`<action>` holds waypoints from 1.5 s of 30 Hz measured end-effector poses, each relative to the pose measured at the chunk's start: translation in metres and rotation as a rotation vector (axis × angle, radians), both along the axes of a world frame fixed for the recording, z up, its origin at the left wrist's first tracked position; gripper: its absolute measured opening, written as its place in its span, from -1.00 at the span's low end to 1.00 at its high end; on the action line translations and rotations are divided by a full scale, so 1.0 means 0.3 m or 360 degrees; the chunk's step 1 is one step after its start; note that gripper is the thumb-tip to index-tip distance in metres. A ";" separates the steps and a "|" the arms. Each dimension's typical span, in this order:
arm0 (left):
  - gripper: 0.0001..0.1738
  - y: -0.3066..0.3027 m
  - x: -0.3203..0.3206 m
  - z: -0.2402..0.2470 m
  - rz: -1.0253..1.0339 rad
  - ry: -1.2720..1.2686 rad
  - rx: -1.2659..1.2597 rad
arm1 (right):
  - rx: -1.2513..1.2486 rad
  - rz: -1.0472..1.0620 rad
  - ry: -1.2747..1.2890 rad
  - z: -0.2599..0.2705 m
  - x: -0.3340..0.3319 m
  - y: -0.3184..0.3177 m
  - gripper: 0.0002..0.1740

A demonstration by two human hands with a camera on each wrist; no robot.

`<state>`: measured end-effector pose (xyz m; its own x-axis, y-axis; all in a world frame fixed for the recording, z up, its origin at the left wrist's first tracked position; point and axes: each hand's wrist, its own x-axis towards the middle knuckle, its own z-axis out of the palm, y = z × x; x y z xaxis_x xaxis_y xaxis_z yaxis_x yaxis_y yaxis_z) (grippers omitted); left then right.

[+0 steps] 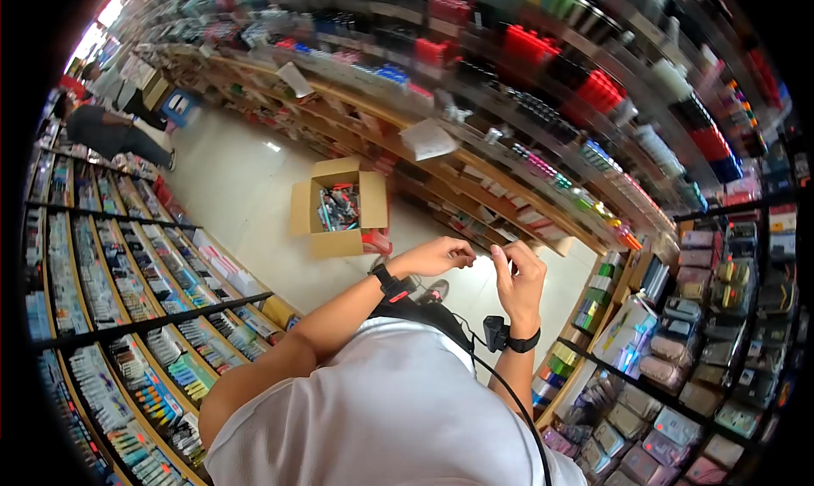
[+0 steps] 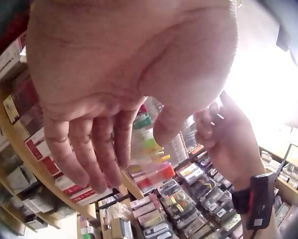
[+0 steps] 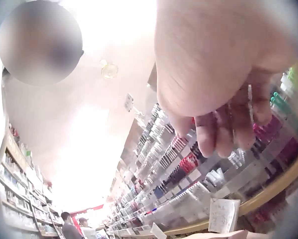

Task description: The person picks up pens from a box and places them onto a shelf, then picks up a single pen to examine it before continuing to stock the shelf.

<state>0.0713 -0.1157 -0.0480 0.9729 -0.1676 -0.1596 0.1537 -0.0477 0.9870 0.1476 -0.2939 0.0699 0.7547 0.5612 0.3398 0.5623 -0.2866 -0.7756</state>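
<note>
In front of the person's white shirt, the left hand (image 1: 441, 255) is raised with its fingers loosely bent and nothing in them. Its palm fills the top of the left wrist view, four fingers (image 2: 104, 144) hanging down and the thumb apart from them. A short gap away, the right hand (image 1: 519, 274) is held up with its thumb toward the left hand. No object shows in its relaxed fingers (image 3: 223, 132) in the right wrist view. Beyond the left hand, an open cardboard box (image 1: 373, 199) full of mixed small packets stands on the floor.
Tilted shelves of pens (image 1: 153, 393) line the left side. A long wooden shelf edge (image 1: 356, 100) with densely packed goods runs across the front. Pouches and cases (image 1: 670, 367) fill racks at right. Two people stand at the far left, near a blue stool (image 1: 178, 104).
</note>
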 end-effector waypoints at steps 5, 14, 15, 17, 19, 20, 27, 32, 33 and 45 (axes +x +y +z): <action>-0.70 0.181 -0.129 -0.010 0.0106 -0.0062 0.0236 | -0.0308 0.0140 0.0087 -0.007 -0.094 0.182 -0.76; -0.69 0.583 -0.421 -0.043 -0.0240 -0.0039 0.0344 | -0.1004 0.0625 0.0404 -0.208 -0.354 0.577 -0.53; -0.69 0.601 -0.461 -0.069 -0.0225 -0.0013 0.0306 | -0.0987 0.0698 0.0500 -0.226 -0.382 0.614 -0.53; -0.70 0.639 -0.511 -0.148 -0.0139 0.0139 0.0325 | -0.0986 0.0784 0.0607 -0.287 -0.406 0.665 -0.53; -0.70 0.693 -0.544 -0.235 -0.0051 0.0156 0.0492 | -0.1075 0.0883 0.0489 -0.390 -0.415 0.702 -0.51; -0.70 0.710 -0.575 -0.333 -0.0037 0.0184 0.0465 | -0.1096 0.0907 0.0514 -0.433 -0.415 0.720 -0.51; -0.70 0.935 -0.670 -0.827 0.0370 0.0876 0.1026 | -0.1258 0.1037 0.0760 -1.052 -0.352 0.950 -0.53; -0.74 1.066 -0.658 -1.112 0.0114 0.0738 0.1673 | -0.0862 0.0897 0.0902 -1.038 -0.371 1.047 -0.53; -0.72 1.086 -0.621 -1.081 -0.0138 0.0877 0.1842 | -0.0813 0.0848 0.0989 -0.987 -0.376 1.048 -0.56; -0.71 1.156 -0.537 -1.211 -0.1019 0.0599 0.2725 | -0.0915 0.0390 0.1177 -0.931 -0.399 0.638 -0.53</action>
